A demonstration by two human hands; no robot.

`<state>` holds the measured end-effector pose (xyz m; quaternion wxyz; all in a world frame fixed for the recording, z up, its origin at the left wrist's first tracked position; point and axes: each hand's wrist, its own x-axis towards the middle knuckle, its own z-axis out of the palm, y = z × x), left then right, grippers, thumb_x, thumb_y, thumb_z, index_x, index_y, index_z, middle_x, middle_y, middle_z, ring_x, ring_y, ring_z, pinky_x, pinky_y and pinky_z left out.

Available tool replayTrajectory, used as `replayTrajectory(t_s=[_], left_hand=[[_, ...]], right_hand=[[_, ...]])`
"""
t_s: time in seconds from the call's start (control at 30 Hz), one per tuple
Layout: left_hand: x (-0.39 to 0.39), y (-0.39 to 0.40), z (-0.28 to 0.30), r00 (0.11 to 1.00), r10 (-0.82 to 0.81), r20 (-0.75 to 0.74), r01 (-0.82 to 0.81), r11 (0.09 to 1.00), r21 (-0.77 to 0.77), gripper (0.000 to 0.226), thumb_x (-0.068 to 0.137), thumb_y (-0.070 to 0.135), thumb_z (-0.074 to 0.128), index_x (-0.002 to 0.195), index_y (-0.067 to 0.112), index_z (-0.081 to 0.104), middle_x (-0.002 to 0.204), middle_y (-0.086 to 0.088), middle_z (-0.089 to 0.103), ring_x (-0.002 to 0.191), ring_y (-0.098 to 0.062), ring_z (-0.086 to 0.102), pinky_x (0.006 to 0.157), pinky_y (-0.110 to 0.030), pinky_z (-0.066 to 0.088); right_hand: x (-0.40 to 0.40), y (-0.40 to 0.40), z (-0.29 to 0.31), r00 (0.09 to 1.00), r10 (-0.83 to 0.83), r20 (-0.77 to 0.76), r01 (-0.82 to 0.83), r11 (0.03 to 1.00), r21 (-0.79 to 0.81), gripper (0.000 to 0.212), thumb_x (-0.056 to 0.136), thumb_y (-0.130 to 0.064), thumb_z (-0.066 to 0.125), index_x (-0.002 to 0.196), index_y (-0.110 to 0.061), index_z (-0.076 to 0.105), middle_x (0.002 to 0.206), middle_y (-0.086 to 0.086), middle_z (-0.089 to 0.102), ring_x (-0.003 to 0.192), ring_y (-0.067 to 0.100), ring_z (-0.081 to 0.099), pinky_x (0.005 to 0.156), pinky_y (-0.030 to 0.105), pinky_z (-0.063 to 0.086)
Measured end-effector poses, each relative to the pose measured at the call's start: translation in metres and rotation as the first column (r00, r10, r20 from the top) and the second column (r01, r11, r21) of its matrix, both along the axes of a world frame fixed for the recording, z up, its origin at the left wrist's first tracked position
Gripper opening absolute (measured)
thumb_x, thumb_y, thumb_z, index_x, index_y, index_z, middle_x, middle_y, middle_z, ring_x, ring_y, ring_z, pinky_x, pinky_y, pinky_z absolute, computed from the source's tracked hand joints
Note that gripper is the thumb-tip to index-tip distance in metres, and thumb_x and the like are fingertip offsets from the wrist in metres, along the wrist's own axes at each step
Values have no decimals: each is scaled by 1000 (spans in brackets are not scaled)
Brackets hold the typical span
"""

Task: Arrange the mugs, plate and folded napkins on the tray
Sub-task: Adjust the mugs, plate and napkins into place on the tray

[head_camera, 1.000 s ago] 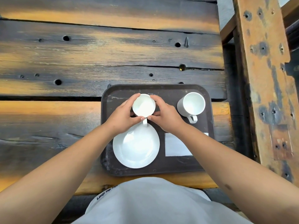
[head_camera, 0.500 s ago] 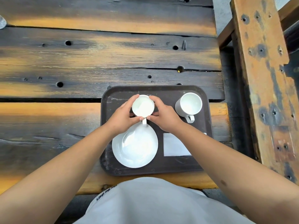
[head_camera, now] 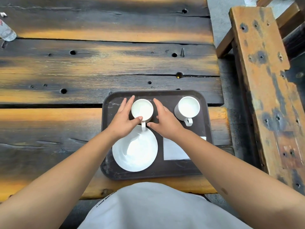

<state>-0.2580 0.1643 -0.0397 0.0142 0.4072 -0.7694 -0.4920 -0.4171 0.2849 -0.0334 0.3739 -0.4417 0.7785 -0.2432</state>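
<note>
Flanking a white ceramic mug (head_camera: 142, 109) at the back of the dark brown plastic tray (head_camera: 166, 171): left hand (head_camera: 123, 122) and right hand (head_camera: 165, 121), fingers spread flat, possibly not gripping. Its handle points at the round white plate (head_camera: 135, 150). Second white mug (head_camera: 187, 108) stands back right; folded white napkin (head_camera: 175, 150) front right. Small print on the grey shirt (head_camera: 148, 209) is illegible.

Bare forearms; light grey garment (head_camera: 148, 207) with small dark lettering.

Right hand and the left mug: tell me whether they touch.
Apart. The head view shows dark tray between the right hand and the left mug, fingers spread open.
</note>
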Motion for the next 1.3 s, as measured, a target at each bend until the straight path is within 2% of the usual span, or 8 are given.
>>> replayTrajectory(t_s=[0.13,0.3,0.5,0.63,0.87,0.93,1.03,1.3], left_hand=[[-10,22,22,1000,20,-23,-23,991,-134,80,87,38,64,152,37,16,163,4,1,148,-16,-1,116,-42,13],[-37,53,41,987,-161,24,159,924,-348,78,84,44,62,150,30,23,162,-2,0,145,-20,0,113,-49,9],[-77,74,35,961,-275,23,267,907,-326,78,86,48,59,151,31,19,162,4,6,146,-22,13,113,-49,22],[-103,79,20,967,-255,-12,248,947,-205,75,88,45,61,150,37,19,161,2,12,145,-18,23,109,-31,26],[-134,86,0,984,-177,5,176,974,-144,84,86,39,68,152,24,19,160,3,22,143,-15,27,109,-32,31],[-138,87,-2,989,-145,6,144,982,-123,86,84,38,70,152,23,19,159,5,25,139,-16,34,106,-29,32],[-144,87,-5,991,-136,-12,134,988,-79,84,85,29,72,152,22,22,157,3,31,127,-23,50,106,-40,41],[-146,85,-9,995,-93,-43,90,994,-66,78,82,24,76,147,28,32,147,4,45,114,-20,59,100,-36,44]], right_hand=[[-9,24,10,993,21,-120,-19,1000,14,83,85,-41,66,149,-30,14,155,-4,27,132,18,42,99,41,43],[-33,49,24,963,39,-267,-45,999,-17,63,89,-37,62,144,-20,35,147,-2,40,134,18,38,104,39,40],[-66,72,26,903,-36,-429,14,998,-53,53,88,-32,63,135,-18,44,139,-1,49,130,26,38,101,42,41],[-89,77,16,917,-128,-377,128,991,-26,66,85,-29,67,142,-17,37,149,5,37,138,27,31,109,43,35],[-117,78,0,976,-122,-180,125,992,8,80,84,-24,71,150,-18,24,154,4,33,140,23,32,107,29,26],[-123,77,-4,979,-124,-162,132,990,39,82,84,-26,71,150,-20,23,153,4,37,136,24,38,102,26,29],[-128,76,-7,983,-129,-131,139,988,70,83,83,-31,72,150,-28,22,143,3,49,118,24,54,91,27,37],[-133,76,-11,985,-164,-59,169,981,92,83,80,-35,76,147,-32,28,133,0,57,101,16,64,95,38,48]])
